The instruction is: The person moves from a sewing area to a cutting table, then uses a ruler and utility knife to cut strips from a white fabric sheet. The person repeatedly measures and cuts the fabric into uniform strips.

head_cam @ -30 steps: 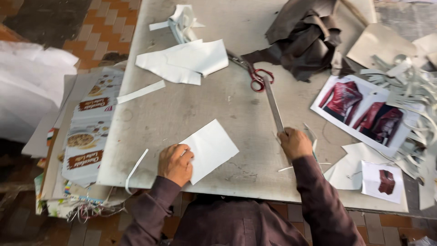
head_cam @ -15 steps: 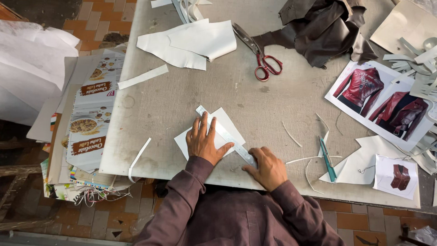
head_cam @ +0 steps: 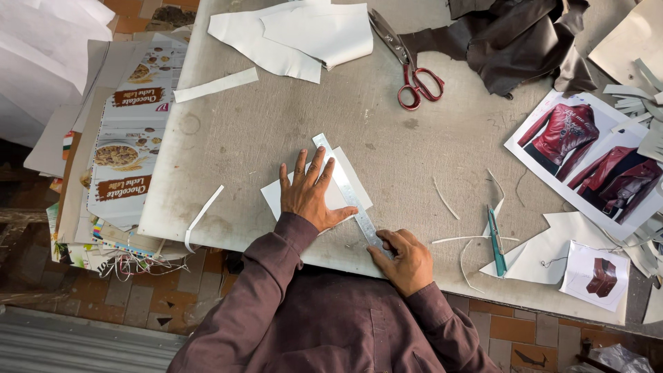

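Note:
A metal ruler (head_cam: 343, 185) lies diagonally across a small white sheet of paper (head_cam: 349, 168) near the front edge of the grey worktable (head_cam: 276, 124). My left hand (head_cam: 309, 193) presses flat on the paper and the ruler's upper part, fingers spread. My right hand (head_cam: 402, 258) rests at the ruler's lower end by the table edge, fingers curled against it. A teal-handled craft knife (head_cam: 495, 240) lies on the table to the right of my right hand, apart from it.
Red-handled scissors (head_cam: 409, 71) and a dark leather piece (head_cam: 511, 38) lie at the back. White cut pattern pieces (head_cam: 293, 34) sit at the back left. Printed jacket pictures (head_cam: 587, 148) lie right. Thin paper strips are scattered about. Printed cardboard (head_cam: 121, 148) is stacked left.
The ruler, earlier held far right, now lies across the paper. My left hand spread flat on it, my right hand moved to the ruler's lower end. The knife lies let go at the right.

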